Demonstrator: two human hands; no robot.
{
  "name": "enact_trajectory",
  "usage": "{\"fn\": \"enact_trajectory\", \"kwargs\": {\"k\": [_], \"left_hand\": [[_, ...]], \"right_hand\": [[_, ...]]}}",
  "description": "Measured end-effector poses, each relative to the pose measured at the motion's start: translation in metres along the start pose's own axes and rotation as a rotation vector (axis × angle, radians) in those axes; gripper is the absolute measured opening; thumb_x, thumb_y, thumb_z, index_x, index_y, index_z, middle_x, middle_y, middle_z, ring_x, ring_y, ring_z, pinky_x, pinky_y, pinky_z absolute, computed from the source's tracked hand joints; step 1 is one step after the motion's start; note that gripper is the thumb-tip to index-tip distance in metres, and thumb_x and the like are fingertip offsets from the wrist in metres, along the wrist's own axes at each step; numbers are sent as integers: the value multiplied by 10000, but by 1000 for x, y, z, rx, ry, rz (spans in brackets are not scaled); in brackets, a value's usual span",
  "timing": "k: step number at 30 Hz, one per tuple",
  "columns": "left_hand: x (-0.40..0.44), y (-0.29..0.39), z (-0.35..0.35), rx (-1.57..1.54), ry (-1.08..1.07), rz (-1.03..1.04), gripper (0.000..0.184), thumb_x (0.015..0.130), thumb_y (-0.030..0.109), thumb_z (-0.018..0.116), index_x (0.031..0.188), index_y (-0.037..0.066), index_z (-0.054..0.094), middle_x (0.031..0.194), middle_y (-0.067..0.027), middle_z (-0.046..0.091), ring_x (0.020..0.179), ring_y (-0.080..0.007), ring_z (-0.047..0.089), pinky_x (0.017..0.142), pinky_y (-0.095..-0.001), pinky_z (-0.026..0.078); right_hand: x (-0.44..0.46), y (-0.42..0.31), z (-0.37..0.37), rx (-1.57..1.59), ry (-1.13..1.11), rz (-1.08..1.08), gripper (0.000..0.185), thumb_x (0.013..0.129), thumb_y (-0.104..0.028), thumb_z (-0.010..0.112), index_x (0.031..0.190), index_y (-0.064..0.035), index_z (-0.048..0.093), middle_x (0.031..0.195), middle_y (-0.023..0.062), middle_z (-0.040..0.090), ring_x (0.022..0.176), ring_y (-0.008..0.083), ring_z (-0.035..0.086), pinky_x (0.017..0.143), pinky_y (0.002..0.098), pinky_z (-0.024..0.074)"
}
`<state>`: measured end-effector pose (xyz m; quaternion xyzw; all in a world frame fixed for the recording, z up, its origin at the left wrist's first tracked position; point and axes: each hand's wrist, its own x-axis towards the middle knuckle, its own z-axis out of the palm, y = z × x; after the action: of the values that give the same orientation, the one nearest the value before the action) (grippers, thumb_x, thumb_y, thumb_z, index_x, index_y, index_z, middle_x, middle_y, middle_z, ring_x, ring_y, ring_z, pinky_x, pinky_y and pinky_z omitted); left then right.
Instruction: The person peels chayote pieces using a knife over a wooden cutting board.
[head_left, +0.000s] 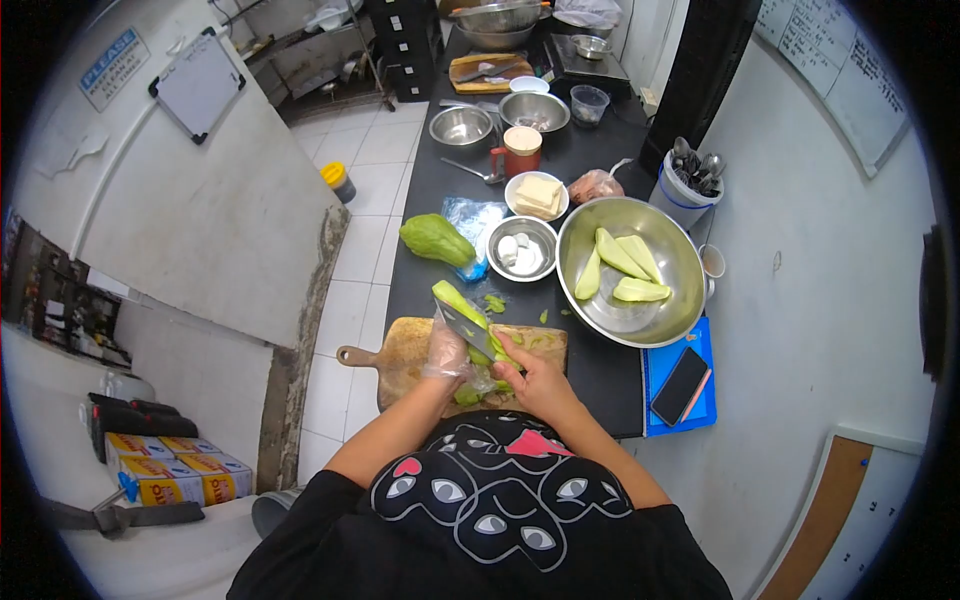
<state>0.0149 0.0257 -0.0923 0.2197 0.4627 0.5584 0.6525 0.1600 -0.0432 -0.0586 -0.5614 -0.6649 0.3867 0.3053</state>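
Note:
Above the wooden cutting board (400, 366), my left hand (446, 350), in a clear plastic glove, holds a long pale green vegetable piece (457, 300). A knife (466, 328) lies with its blade along that piece. My bare right hand (535, 375) is closed at the knife's near end; its handle is hidden in the fingers. Green peelings (468, 396) lie on the board beneath my hands. A whole green vegetable (437, 239) rests beyond the board, at the left. Several peeled pieces (622, 254) are in the large steel bowl (685, 318) at the right.
Behind the board stand a small steel bowl (522, 249) with white pieces, a bowl of pale yellow blocks (537, 195) and a red mug (522, 153). A phone (680, 387) lies on a blue notebook (706, 348) at the right edge, below a utensil bucket (686, 196).

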Motion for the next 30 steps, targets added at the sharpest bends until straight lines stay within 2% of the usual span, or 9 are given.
{"fn": "enact_trajectory", "kwargs": {"k": [3,6,9,12,15,18,21,24,30], "left_hand": [[4,4,-7,-48,15,-91,391,932,469,437,1039,97,494,879,-48,560,795,-163,565,697,-311,479],[13,2,-16,-73,14,-123,404,930,474,437,1038,89,495,889,-56,565,794,-175,566,700,-323,479],[13,0,-18,-68,18,-132,418,927,483,437,1049,87,496,895,-59,568,795,-184,568,706,-330,481],[1,7,-4,-45,61,-194,427,927,487,437,1062,87,498,894,-61,566,799,-191,569,717,-337,482],[-1,8,0,-27,49,-218,431,929,486,431,1071,85,500,893,-63,564,803,-195,571,724,-344,485],[-5,8,6,-19,27,-239,428,933,484,425,1068,85,503,891,-61,565,795,-193,571,712,-344,488],[3,6,-1,-14,-22,-260,427,933,482,425,1069,85,504,885,-56,566,782,-188,569,698,-340,487],[10,7,-9,32,-79,-213,429,933,483,425,1069,85,510,877,-53,564,771,-180,565,693,-335,484],[1,8,0,66,-45,-239,435,943,489,392,1065,92,523,872,-49,560,773,-167,561,702,-329,481]], "right_hand": [[-3,-4,0,103,1,-28,468,873,-320,572,1313,-191,477,1007,280,593,952,396,584,816,417,459],[-6,-4,-2,108,-76,14,469,879,-338,558,1316,-191,472,1056,270,587,980,388,580,826,411,457],[-6,-8,-4,131,-133,89,474,881,-355,549,1321,-196,468,1016,286,588,961,403,581,825,414,454],[-5,-4,4,7,-7,0,492,881,-356,549,1336,-198,449,975,300,584,938,415,581,822,420,452],[-1,-11,-1,-53,-30,32,469,900,-284,554,1338,-159,444,975,258,607,913,375,601,814,364,460],[-2,-11,1,-28,3,13,474,903,-283,550,1342,-147,437,1025,251,602,961,356,596,844,351,449],[-2,-2,7,104,66,-83,483,908,-283,543,1353,-139,421,1091,235,592,1019,326,584,881,332,429],[-3,0,5,213,-30,-97,498,914,-280,537,1369,-134,397,1152,218,577,1076,292,566,911,316,409],[-3,-11,-2,89,-103,64,499,926,-277,521,1384,-140,376,1170,205,579,1090,269,566,907,305,413]]}}
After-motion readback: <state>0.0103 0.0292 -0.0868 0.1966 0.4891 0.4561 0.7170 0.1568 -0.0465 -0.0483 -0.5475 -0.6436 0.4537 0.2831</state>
